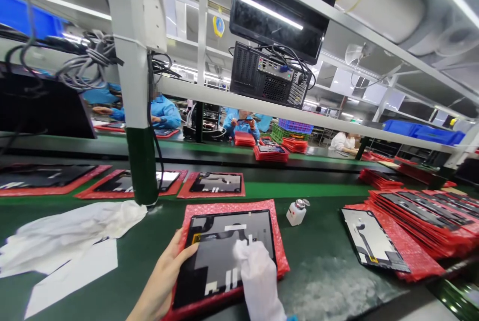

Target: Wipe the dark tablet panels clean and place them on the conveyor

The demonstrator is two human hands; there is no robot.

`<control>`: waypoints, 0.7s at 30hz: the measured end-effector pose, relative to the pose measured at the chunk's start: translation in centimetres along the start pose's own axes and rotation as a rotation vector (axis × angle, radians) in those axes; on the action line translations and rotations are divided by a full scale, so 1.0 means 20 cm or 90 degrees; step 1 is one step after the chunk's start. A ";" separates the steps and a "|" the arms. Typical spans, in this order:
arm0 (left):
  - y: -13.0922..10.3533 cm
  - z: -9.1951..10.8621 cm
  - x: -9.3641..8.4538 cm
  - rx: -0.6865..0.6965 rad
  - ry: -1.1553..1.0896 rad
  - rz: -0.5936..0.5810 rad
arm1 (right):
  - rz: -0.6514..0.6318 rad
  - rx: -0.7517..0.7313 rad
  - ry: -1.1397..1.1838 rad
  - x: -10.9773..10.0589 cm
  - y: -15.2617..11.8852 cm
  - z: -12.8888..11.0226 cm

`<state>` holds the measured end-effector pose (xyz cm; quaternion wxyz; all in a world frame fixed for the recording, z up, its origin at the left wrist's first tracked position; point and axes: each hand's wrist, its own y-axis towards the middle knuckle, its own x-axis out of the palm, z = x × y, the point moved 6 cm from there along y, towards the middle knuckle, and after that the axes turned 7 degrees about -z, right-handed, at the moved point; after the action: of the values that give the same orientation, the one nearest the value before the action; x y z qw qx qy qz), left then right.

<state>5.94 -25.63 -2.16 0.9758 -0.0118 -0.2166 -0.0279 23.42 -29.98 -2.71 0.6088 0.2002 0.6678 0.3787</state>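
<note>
A dark tablet panel [220,256] lies on a red bubble-wrap pad [228,209] on the green bench in front of me. My left hand [164,276] is bare and grips the panel's left edge with the pad beneath it. My right hand [258,281] is covered in white cloth or a glove and presses its bunched tip on the panel's right half.
White cloths [63,234] lie at left. A small white bottle [296,211] stands right of the pad. A stack of padded panels [422,221] sits at right. More panels [217,184] ride the belt behind a post [140,161]. People in blue coats work beyond.
</note>
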 end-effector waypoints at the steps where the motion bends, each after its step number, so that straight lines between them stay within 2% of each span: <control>1: 0.00 0.00 0.00 -0.001 0.003 0.007 | 0.040 0.017 -0.032 -0.04 -0.03 0.00; 3: 0.00 0.01 0.00 -0.001 0.008 0.009 | 0.100 0.018 -0.110 -0.10 -0.03 -0.05; 5: 0.00 0.01 0.01 -0.004 0.008 0.002 | 0.105 -0.024 -0.190 -0.11 0.03 -0.12; 6: 0.00 0.02 0.01 -0.005 0.006 0.003 | 0.077 -0.038 -0.214 -0.10 0.08 -0.12; 8: 0.00 0.01 0.00 -0.006 0.005 0.010 | 0.001 -0.020 -0.217 -0.07 0.18 -0.04; 11: 0.02 -0.02 -0.04 -0.007 0.015 0.038 | -0.075 0.058 -0.146 -0.04 0.23 0.19; 14: 0.04 -0.07 -0.09 -0.020 0.020 0.067 | -0.083 0.107 -0.005 -0.01 0.17 0.37; 17: 0.06 -0.09 -0.10 -0.019 0.016 0.066 | -0.105 0.076 0.132 0.04 0.13 0.39; 21: 0.06 -0.07 -0.09 -0.020 0.031 0.094 | -0.132 0.029 0.206 0.08 0.24 0.32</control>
<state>4.97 -24.48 -4.29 0.9799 -0.0422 -0.1907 0.0405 28.33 -24.11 -0.03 0.5248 0.0808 0.7822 0.3260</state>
